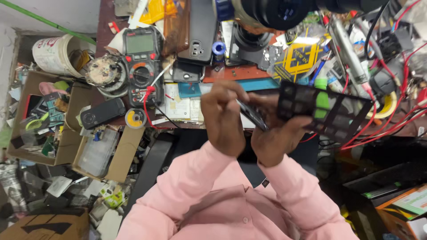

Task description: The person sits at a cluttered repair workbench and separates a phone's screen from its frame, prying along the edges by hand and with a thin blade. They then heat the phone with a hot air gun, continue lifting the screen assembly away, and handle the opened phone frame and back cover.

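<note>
Thin dark slab-shaped phone (252,114), likely light, rigid, fragile, best gripped by edges: pinched between left hand (223,118) and right hand (276,138), near black compartmented plastic tray (327,111).

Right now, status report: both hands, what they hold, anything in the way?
Left hand and right hand both gripping a dark phone, raised over the bench. Black grid tray beside right hand. Multimeter clear, far left.

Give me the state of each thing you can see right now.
Left hand: raised, gripping the phone.
Right hand: under the phone, holding it and the tray.
Phone: held tilted between both hands.
Black tray: held tilted.
Multimeter: lying flat, red lead attached.
Bucket: tipped sideways.
</note>
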`<action>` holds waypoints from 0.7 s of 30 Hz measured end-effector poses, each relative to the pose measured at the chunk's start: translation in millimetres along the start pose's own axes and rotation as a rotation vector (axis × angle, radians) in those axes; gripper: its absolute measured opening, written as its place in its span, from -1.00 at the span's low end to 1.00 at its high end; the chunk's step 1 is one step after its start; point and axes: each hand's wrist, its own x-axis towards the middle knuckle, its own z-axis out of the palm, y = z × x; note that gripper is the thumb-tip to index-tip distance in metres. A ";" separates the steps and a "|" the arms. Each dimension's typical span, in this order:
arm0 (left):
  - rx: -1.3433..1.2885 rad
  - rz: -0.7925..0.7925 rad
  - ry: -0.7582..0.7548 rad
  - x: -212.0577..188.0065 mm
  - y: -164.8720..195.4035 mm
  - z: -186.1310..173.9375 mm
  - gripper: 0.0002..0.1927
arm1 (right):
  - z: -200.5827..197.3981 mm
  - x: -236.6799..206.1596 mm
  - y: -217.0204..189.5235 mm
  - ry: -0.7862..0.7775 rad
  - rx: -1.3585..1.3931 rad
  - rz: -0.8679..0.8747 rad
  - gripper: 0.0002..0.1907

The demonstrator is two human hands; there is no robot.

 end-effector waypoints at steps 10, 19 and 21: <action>-0.135 0.066 -0.130 6.0 -16.9 -6.3 -0.80 | -9.6 -17.4 25.5 0.132 0.013 -0.061 -0.10; -0.130 0.083 -0.067 -1.5 -5.7 -0.8 -0.75 | -25.5 -28.9 39.0 0.127 0.185 -0.112 -0.10; -0.132 0.083 -0.049 -4.5 -5.5 0.2 -0.75 | -30.8 -31.3 37.2 0.102 0.235 -0.065 -0.08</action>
